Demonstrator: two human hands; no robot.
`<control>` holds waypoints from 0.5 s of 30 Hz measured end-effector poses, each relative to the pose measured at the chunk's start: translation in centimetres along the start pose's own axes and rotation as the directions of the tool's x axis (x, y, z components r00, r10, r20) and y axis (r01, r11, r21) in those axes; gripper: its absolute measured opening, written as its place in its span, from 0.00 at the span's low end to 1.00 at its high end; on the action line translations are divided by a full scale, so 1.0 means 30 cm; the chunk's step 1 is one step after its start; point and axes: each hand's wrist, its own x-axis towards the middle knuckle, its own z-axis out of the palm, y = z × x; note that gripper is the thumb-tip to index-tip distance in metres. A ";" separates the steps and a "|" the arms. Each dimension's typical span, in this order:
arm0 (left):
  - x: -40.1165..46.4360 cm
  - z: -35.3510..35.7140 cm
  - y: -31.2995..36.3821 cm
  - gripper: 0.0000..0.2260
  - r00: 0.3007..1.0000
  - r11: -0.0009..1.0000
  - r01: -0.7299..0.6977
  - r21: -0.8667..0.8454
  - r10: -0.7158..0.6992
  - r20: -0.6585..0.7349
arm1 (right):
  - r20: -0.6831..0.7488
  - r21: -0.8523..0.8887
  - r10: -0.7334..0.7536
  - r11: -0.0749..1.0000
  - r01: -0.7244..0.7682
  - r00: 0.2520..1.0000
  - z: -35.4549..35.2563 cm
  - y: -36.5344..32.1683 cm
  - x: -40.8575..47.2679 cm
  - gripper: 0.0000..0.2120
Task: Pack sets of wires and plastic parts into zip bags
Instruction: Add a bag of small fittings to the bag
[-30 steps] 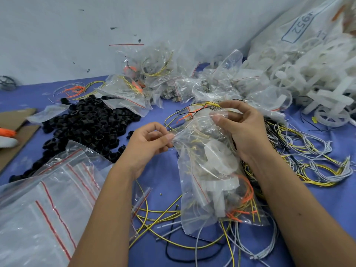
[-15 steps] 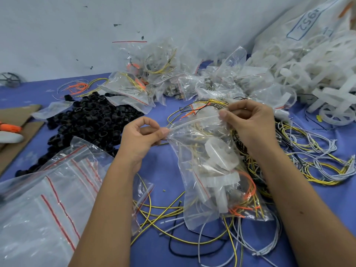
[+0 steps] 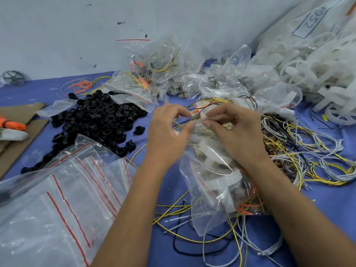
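Both hands meet at the mouth of the bag [image 3: 212, 180] in the centre of the frame. The left hand [image 3: 167, 130] pinches the top edge with thumb and forefinger together on the plastic, and the right hand [image 3: 233, 132] pinches the same edge just beside it, fingers curled. The bag lies on the surface [image 3: 173, 247], already holding white plastic parts and yellow and orange wires, so this set looks filled and is probably being pressed closed along its zip; whether the seal is complete cannot be told.

Much seems done: a heap of filled bags [image 3: 163, 74] sits in the upper centre against the wall [image 3: 57, 26]. Much is left, too: a stack of empty bags [image 3: 57, 199] with red zip lines lies at lower left, loose wires [image 3: 308, 151] sprawl at right and under the held bag, a pile of black rings [image 3: 96, 120] lies at centre left, and white parts [image 3: 317, 74] are heaped at upper right.

The surface is covered in blue cloth. Cardboard [image 3: 19, 132] lies at the left edge, and the wall is pale with small dark marks.
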 end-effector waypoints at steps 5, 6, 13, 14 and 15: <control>-0.012 0.018 0.009 0.05 0.989 0.997 -0.063 0.041 0.057 0.135 | 0.016 0.019 -0.038 0.999 0.037 0.999 0.010 0.007 -0.007 0.11; -0.012 0.019 0.009 0.05 0.991 0.998 -0.052 0.021 0.049 0.124 | 0.020 0.037 -0.034 0.999 0.033 0.999 0.011 0.010 -0.007 0.11; -0.008 0.023 -0.001 0.06 0.994 0.993 0.061 -0.097 -0.052 0.096 | 0.093 0.077 0.000 0.997 -0.007 0.996 0.011 0.030 0.006 0.05; -0.008 0.024 -0.001 0.06 0.994 0.991 0.069 -0.113 -0.058 0.095 | 0.097 0.057 -0.019 0.998 0.014 0.995 0.010 0.028 0.007 0.05; -0.009 0.025 -0.001 0.06 0.993 0.989 0.076 -0.129 -0.064 0.094 | 0.104 0.038 -0.037 0.999 0.033 0.994 0.007 0.025 0.009 0.05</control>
